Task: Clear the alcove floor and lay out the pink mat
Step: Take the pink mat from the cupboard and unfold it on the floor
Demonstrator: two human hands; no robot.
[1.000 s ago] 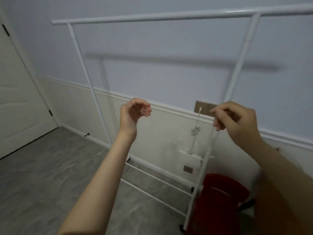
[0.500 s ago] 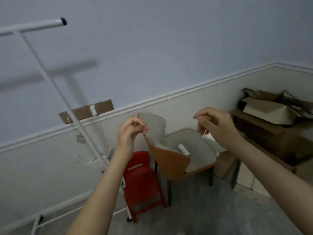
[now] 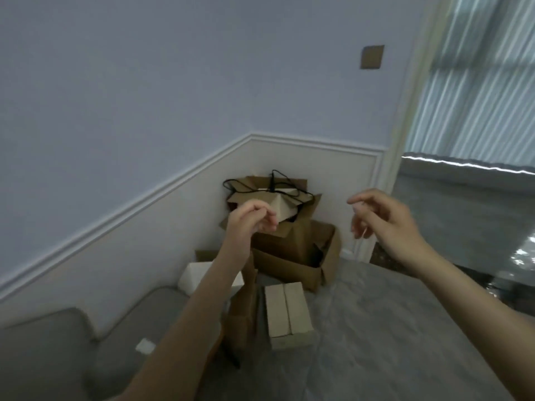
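The view has swung away from the white rack and the red chair, and both raised hands now hang in front of a corner full of boxes. Below the hands lies the gray floor (image 3: 376,328). Far out to the right of the right hand is a big window with a light curtain (image 3: 477,82). Down low on the left, under the left arm, sits a gray padded seat (image 3: 58,342). Right behind the left hand stands a brown paper bag (image 3: 278,198) with black cord handles, on top of a big open cardboard box (image 3: 301,256). Under the left wrist are a small pale box (image 3: 288,316), a thin brown bag (image 3: 246,308) and a white box (image 3: 194,277). High above the right hand is a brown wall plate (image 3: 372,57).

The left hand (image 3: 249,219) has loosely curled fingers and holds nothing. The right hand (image 3: 385,219) is loose too, fingers spread and bent, and holds nothing. No pink mat shows anywhere here.
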